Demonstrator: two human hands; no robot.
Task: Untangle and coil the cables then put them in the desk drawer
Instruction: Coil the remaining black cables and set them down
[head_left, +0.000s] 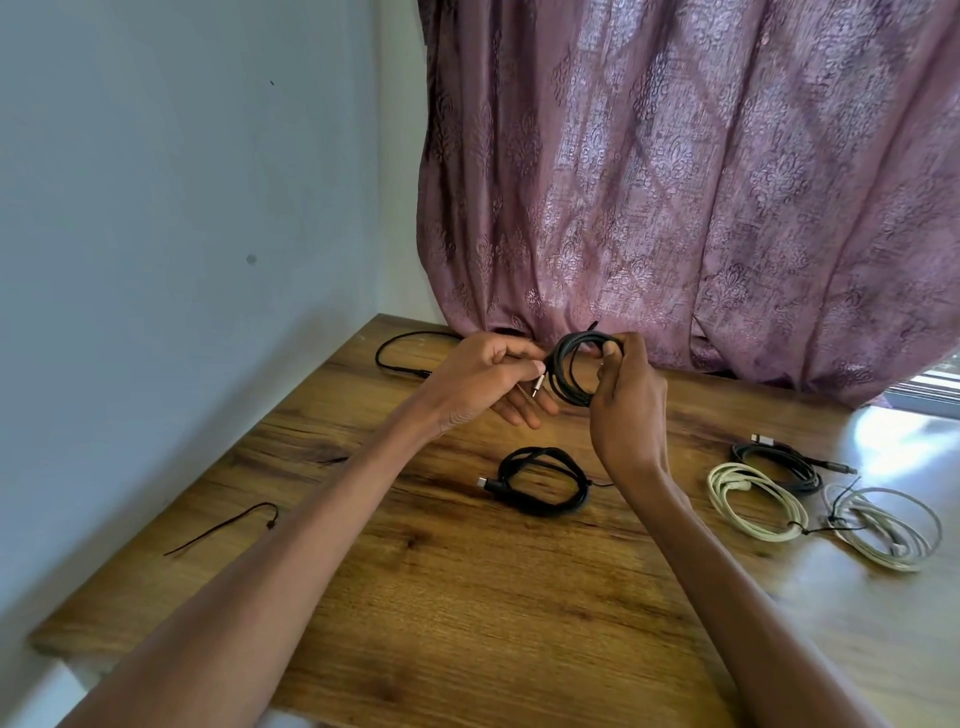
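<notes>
While a finished black coil (543, 480) lies flat on the desk (467, 597) nearest the body, the dark coil (574, 371) being wound is held farther out, above the desk's far edge. It is pinched at its right rim by the right hand (626, 395). The left hand (488, 379) pinches its loose end beside the left rim (plug (536, 387) pointing down and toward the body). The ring stands upright, facing the camera; both hands are equally near.
</notes>
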